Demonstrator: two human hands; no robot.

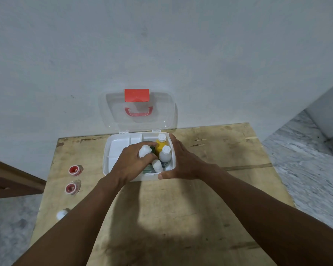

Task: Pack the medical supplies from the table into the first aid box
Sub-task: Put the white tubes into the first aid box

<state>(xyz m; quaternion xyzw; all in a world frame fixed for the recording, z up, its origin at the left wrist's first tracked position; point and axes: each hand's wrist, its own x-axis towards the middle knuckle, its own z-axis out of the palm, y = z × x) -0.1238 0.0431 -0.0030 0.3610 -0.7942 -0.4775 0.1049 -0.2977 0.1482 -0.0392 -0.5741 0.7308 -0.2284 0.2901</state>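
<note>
Much of the first aid box (112, 150) is covered by the two hands, so the near-left part of its inside cannot be seen, and a flat greenish pack (148, 169) under the left hand (132, 163) shows only as a sliver. The left hand is curled around a small white bottle (145, 150) over the middle of the box; a dark green piece beside its fingertips is too hidden to name. The right hand (181, 162) lies spread against the box's right wall, thumb along the front edge, holding nothing. Between the two hands, in the right part of the box, stand a yellow bottle (161, 145) with a white cap and a white bottle (165, 154) with a blue label, both upright, and a third small white bottle (157, 165) lies tilted just nearer than them. That makes four bottles in or over the box. The divided white tray beyond the left hand looks bare where visible. The clear lid (161, 112) with its red latch and handle stands open against the wall beyond both hands. Well to the left of the left hand, on the wooden counter (200, 198), sit two small red-topped containers (75, 170), blurred, and nearer the left forearm a white round object (62, 214) partly cut by the counter edge.
</note>
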